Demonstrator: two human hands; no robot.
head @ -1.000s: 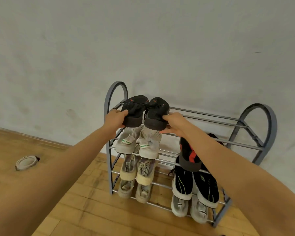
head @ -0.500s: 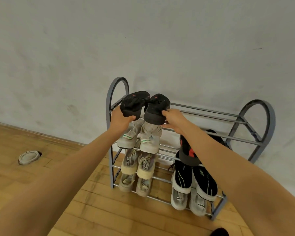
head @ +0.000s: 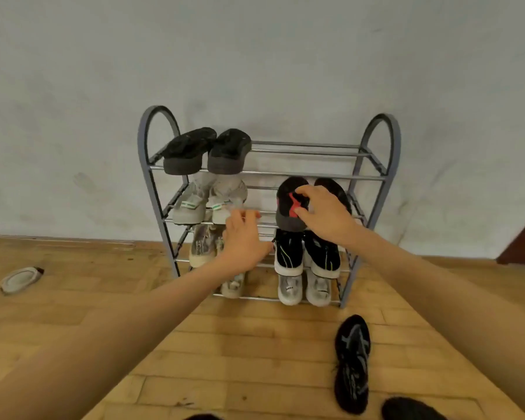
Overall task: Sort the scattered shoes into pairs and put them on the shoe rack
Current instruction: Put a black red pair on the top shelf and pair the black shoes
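Head view: right hand [head: 325, 216] pinches the black-and-red shoe [head: 287, 221] on the shoe rack [head: 315, 176], second shelf; left hand [head: 244, 247] hovers spread, empty.
A clumsy tug could tip it off the thin bars. A black shoe [head: 352, 363] lies unracked on the floor in front; a round object [head: 20, 278] sits well left.

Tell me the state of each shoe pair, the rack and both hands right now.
shoe rack, upright against the wall
black slippers, paired on top shelf, no hand on them
grey high-tops, paired on second shelf, left side
right hand, grips black and red shoe
black and red shoe, on second shelf, right side, gripped
left hand, open, holding nothing
black shoe, lying on the floor, unracked
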